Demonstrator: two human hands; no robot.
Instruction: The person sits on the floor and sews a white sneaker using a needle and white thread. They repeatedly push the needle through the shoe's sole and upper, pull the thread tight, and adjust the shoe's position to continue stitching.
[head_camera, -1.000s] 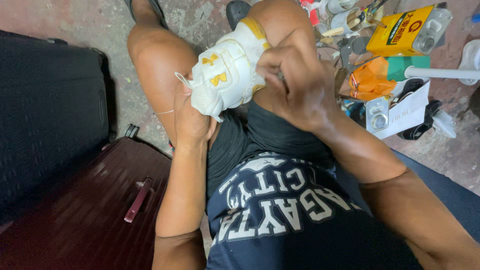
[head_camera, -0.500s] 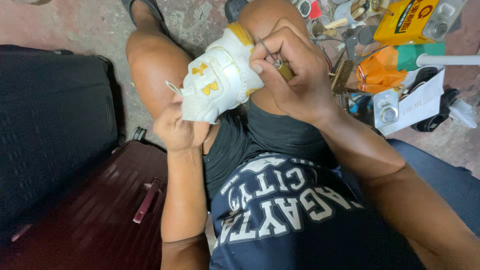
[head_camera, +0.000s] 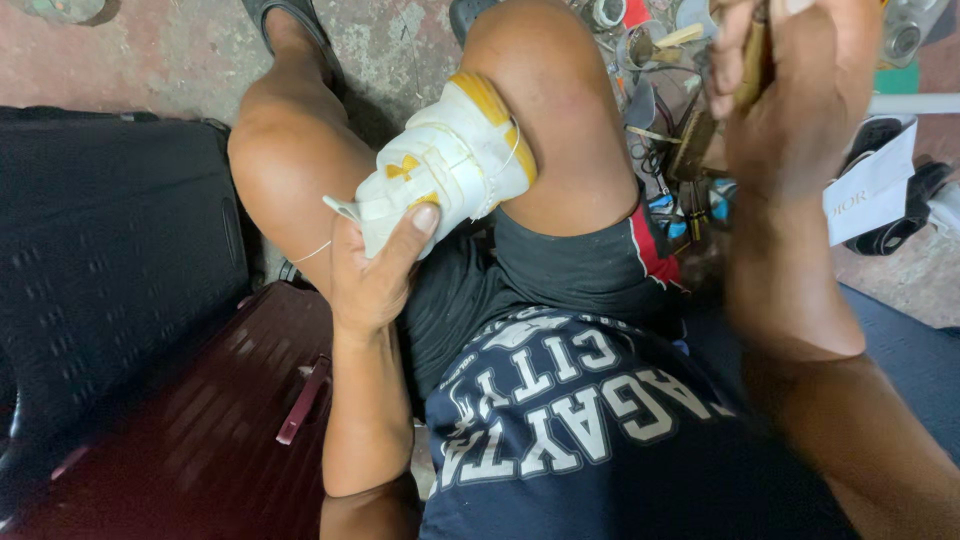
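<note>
The left hand (head_camera: 375, 270) grips a white-and-yellow sneaker (head_camera: 445, 160) wedged between the knees, bracing it steady. The raised right hand (head_camera: 790, 90) closes on a slim wooden-handled tool (head_camera: 752, 60), perhaps an awl, pulled well clear.

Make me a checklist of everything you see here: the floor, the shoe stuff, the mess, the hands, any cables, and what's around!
Surface: stained concrete floor.
Job's things: white and yellow shoe wedged between the knees; thin white thread trails from it.
Clutter: heap of tools and containers on the floor at right; white paper bag.
Hands: left hand grips the shoe; right hand raised, holding a wooden-handled tool.
Cables: nothing seen.
Surroundings: black suitcase, maroon suitcase.
</note>
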